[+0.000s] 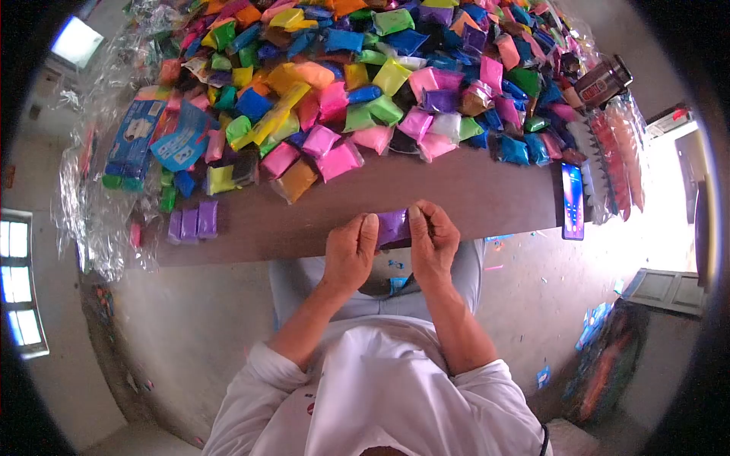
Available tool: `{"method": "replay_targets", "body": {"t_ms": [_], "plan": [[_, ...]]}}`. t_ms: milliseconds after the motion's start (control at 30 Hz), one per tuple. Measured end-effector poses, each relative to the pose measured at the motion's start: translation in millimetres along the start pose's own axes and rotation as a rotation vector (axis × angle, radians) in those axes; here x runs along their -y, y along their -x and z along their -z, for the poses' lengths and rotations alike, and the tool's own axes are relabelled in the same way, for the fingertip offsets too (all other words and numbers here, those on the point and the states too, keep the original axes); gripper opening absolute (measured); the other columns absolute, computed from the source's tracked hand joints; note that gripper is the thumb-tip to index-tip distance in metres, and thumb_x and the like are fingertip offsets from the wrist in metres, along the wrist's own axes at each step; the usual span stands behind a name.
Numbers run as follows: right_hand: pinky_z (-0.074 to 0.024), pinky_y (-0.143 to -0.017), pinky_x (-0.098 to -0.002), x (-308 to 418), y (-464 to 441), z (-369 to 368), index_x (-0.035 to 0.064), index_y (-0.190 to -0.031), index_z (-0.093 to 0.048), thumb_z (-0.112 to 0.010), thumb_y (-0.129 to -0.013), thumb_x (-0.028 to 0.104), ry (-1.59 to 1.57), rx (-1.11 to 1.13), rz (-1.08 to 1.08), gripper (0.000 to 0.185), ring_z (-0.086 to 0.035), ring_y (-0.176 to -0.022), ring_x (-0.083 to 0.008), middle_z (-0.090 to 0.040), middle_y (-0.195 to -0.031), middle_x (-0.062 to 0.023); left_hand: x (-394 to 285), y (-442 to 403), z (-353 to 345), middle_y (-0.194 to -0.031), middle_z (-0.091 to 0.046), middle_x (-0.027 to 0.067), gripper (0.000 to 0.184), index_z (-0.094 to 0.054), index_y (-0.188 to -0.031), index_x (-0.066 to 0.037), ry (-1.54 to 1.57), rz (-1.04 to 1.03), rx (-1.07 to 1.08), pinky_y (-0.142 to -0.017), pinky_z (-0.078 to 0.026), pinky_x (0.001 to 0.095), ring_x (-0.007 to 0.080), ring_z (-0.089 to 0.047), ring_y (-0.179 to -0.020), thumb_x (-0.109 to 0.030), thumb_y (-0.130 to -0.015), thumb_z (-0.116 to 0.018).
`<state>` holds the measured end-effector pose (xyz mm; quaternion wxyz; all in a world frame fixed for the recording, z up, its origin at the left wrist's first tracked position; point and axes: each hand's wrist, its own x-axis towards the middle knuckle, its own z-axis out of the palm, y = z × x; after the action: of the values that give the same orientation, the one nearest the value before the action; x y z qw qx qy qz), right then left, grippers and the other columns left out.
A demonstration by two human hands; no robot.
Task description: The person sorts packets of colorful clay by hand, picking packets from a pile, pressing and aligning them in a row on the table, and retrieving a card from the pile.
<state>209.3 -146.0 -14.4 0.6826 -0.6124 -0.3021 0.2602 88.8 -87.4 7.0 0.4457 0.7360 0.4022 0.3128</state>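
Note:
Between my two hands, just over the table's near edge, is a small purple packet (393,226) in clear plastic. My left hand (352,247) pinches its left end between thumb and curled fingers. The right end is pinched the same way by my right hand (432,239). Several similar purple packets (193,223) lie side by side on the brown table (304,224), to the left of my hands. Beyond my hands, a large heap of colourful packets (365,91) covers the far part of the table.
A phone (572,201) with a lit screen lies at the table's right edge. Near it are a dark jar (603,81) and a stack of clear-and-red plastic packaging (617,156). Crumpled clear plastic bags (95,175) and a blue printed package (135,137) are on the left.

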Motion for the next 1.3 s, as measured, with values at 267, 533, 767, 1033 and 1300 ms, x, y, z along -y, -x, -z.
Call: {"method": "replay_targets", "body": {"t_ms": [267, 533, 767, 1033, 1300], "plan": [[-0.0412, -0.057, -0.0212, 18.2, -17.5, 19.2, -0.0008, -0.094, -0.062, -0.057, -0.090, 0.024, -0.157, 0.253, -0.297, 0.026, -0.050, -0.066, -0.0071, -0.057, -0.075, -0.0008, -0.7, -6.9, 5.9, -0.056, -0.051, 0.0054, 0.040, -0.054, -0.077, 0.000, 0.076, 0.102, -0.130, -0.042, -0.045, 0.0281, 0.0126, -0.053, -0.046, -0.031, -0.097, -0.040], [-0.0337, -0.044, -0.0221, 23.9, -21.1, 16.7, 0.0004, -0.080, -0.061, -0.059, -0.089, 0.025, 0.013, 0.493, -0.368, 0.026, -0.045, -0.052, -0.0065, -0.053, -0.062, 0.0013, 0.8, -6.6, 8.1, -0.060, -0.050, 0.0018, 0.041, -0.055, -0.081, 0.000, 0.211, 0.156, -0.008, -0.040, -0.044, 0.0243, 0.0090, -0.051, -0.048, -0.035, -0.097, -0.040], [-0.0334, -0.043, -0.0217, 14.1, -23.6, 21.9, 0.0018, -0.080, -0.059, -0.058, -0.090, 0.025, -0.121, 0.502, -0.346, 0.025, -0.044, -0.050, -0.0062, -0.052, -0.062, 0.0013, 1.9, -8.7, 8.9, -0.062, -0.050, 0.0010, 0.039, -0.056, -0.082, -0.002, 0.251, 0.211, 0.017, -0.043, -0.043, 0.0245, 0.0085, -0.050, -0.050, -0.034, -0.096, -0.041], [-0.0397, -0.047, -0.0223, 23.0, -24.9, 11.4, 0.0011, -0.086, -0.058, -0.059, -0.089, 0.025, 0.011, 0.460, -0.357, 0.024, -0.048, -0.056, -0.0069, -0.055, -0.067, 0.0006, -5.3, -10.3, 12.9, -0.063, -0.056, 0.0025, 0.039, -0.057, -0.079, -0.001, 0.197, 0.133, 0.117, -0.050, -0.044, 0.0271, 0.0106, -0.053, -0.055, -0.037, -0.092, -0.049], [-0.0473, -0.064, -0.0251, 27.2, -25.6, 3.5, -0.0017, -0.095, -0.060, -0.063, -0.087, 0.023, -0.399, 0.523, -0.405, 0.026, -0.055, -0.073, -0.0079, -0.061, -0.082, -0.0025, 19.2, -2.9, 1.4, -0.057, -0.057, 0.0124, 0.038, -0.057, -0.075, 0.000, -0.082, 0.018, 0.036, -0.052, -0.044, 0.0367, 0.0256, -0.059, -0.056, -0.034, -0.090, -0.050]]}}
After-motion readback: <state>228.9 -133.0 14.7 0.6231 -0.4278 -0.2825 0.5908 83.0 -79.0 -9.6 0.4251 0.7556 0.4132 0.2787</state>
